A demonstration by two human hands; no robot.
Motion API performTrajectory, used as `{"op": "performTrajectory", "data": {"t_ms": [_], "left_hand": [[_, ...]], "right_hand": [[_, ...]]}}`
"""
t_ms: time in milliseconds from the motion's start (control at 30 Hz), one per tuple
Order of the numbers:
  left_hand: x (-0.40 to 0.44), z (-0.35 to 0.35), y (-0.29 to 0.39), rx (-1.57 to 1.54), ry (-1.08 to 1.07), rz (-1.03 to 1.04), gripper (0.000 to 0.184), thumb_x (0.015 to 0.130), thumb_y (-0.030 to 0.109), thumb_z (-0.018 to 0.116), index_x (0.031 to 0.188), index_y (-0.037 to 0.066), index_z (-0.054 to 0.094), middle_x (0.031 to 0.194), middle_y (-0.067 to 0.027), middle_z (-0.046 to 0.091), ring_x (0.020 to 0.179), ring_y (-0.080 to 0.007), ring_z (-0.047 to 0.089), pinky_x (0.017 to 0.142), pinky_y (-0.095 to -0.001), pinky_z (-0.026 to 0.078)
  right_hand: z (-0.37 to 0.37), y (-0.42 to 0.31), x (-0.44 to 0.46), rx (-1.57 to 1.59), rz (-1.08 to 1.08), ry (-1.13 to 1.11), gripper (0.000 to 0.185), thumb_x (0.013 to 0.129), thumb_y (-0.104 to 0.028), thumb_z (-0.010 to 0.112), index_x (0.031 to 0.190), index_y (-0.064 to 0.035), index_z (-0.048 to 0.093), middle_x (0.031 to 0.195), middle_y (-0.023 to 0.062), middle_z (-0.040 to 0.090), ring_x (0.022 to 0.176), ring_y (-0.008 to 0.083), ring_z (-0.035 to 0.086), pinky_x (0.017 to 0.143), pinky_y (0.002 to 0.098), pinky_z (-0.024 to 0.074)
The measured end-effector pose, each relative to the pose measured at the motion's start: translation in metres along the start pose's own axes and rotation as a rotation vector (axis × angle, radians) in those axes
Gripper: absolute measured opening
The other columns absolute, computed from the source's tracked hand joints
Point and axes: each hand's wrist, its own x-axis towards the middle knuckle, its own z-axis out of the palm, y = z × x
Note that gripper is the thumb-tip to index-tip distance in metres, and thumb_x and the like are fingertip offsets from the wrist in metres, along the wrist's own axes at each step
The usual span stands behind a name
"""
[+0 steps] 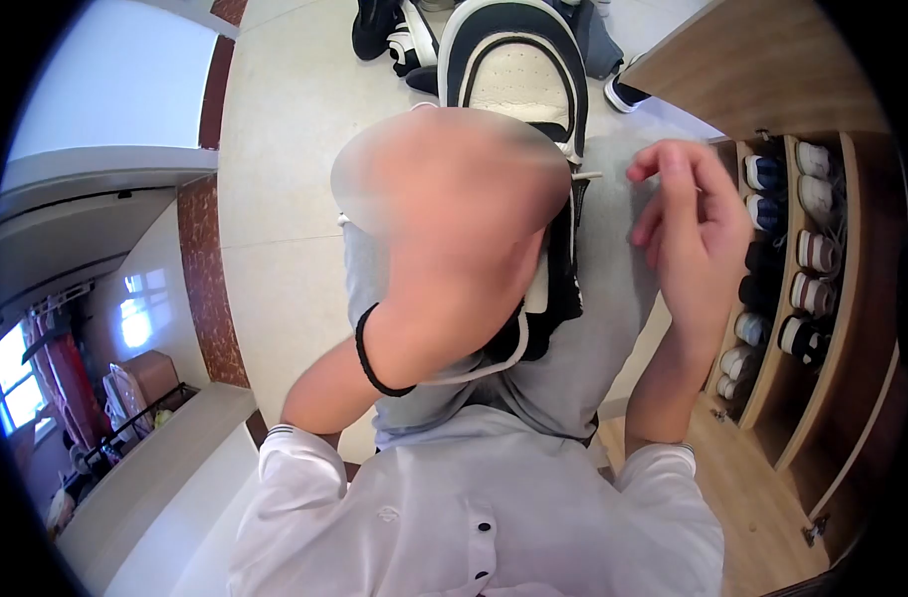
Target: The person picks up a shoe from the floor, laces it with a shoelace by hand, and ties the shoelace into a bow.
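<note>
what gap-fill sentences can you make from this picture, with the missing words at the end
1. In the picture, the right hand shows ____ the black and cream shoe and the wooden cabinet.
2. A black band circles the person's ____ wrist.
3. The trousers are ____ in colour.

Missing words: between; left; grey.

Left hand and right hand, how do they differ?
The left hand has a black band at its wrist; the right hand has none. The left hand is over the shoe, its fingers blurred; the right hand shows clearly, loosely curled and apart from the shoe. Both extend from short white sleeves.
</note>
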Motion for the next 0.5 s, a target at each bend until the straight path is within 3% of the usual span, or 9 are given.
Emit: {"op": "performTrajectory", "data": {"t_ms": [67,200,333,433,500], "left_hand": [[0.001,0.003,0.002,0.028,-0.003,-0.001,0.018,0.074,0.005,0.080,0.089,0.013,0.072,0.085,0.0022,0.057,0.092,-0.0218,0.051,0.086,-0.0362,0.032],[0.002,0.007,0.007,0.033,0.026,-0.054,0.018,0.075,0.005,0.080,0.088,0.013,0.072,0.084,0.0023,0.057,0.091,-0.0219,0.051,0.086,-0.0364,0.032],[0.002,-0.002,0.010,0.094,-0.038,-0.062,0.017,0.074,0.008,0.081,0.087,0.013,0.072,0.085,0.0022,0.057,0.092,-0.0226,0.051,0.087,-0.0383,0.031],[0.003,-0.008,0.012,0.132,-0.106,-0.067,0.016,0.074,0.010,0.082,0.086,0.013,0.072,0.086,0.0018,0.057,0.093,-0.0228,0.052,0.088,-0.0393,0.031],[0.003,-0.011,0.011,0.134,-0.130,-0.068,0.016,0.074,0.010,0.082,0.086,0.013,0.072,0.086,0.0015,0.057,0.093,-0.0228,0.052,0.088,-0.0397,0.031]], "right_hand": [[0.000,-0.004,0.000,-0.257,-0.076,-0.162,0.018,0.098,-0.015,0.068,0.088,-0.0001,0.070,0.071,0.0022,0.065,0.058,0.0042,0.055,0.050,0.0215,0.0409],[0.009,-0.004,0.003,-0.373,-0.294,-0.225,0.011,0.092,-0.009,0.072,0.090,0.0013,0.069,0.071,0.0040,0.061,0.054,0.0065,0.045,0.053,0.0221,0.0360],[0.010,-0.002,0.001,-0.246,-0.142,-0.249,0.012,0.093,-0.009,0.071,0.091,0.0013,0.067,0.073,0.0040,0.061,0.054,0.0070,0.043,0.053,0.0228,0.0357],[0.008,0.014,0.001,-0.163,-0.239,-0.133,0.011,0.096,-0.011,0.070,0.094,-0.0006,0.066,0.074,0.0010,0.060,0.055,0.0057,0.042,0.052,0.0224,0.0343],[-0.002,0.018,0.004,-0.168,-0.308,0.080,0.013,0.101,-0.016,0.067,0.099,-0.0034,0.065,0.077,-0.0025,0.059,0.058,0.0044,0.043,0.051,0.0216,0.0327]]}}
